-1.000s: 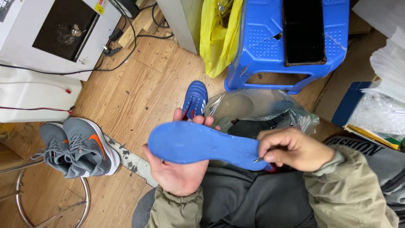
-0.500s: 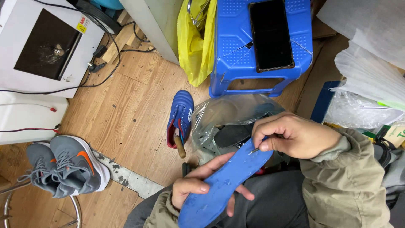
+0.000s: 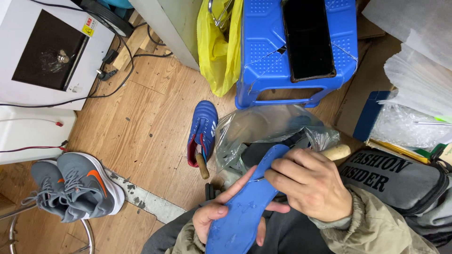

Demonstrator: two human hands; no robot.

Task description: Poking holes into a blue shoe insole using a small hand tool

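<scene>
A long blue shoe insole (image 3: pixel 245 207) lies slanted across my lap, toe end pointing up and right. My left hand (image 3: pixel 221 214) grips it from underneath near the heel, thumb over the top. My right hand (image 3: pixel 308 181) closes on its upper edge near the toe, fingers curled. A blue football boot (image 3: pixel 203 129) with a wooden-handled tool stuck in it stands on the wooden floor just beyond my knees. A clear plastic bag (image 3: pixel 268 129) lies right behind the insole.
A blue plastic stool (image 3: pixel 263 56) with a dark phone (image 3: pixel 308 37) on top stands ahead, a yellow bag (image 3: pixel 219 47) beside it. A pair of grey trainers (image 3: pixel 75 190) rests at the left near a white box (image 3: pixel 42 47) with cables. Bags and wrapped packets crowd the right.
The insole has swung from lying flat and crosswise to slanting up to the right. My right hand has moved up along it toward the toe end. The view has shifted slightly.
</scene>
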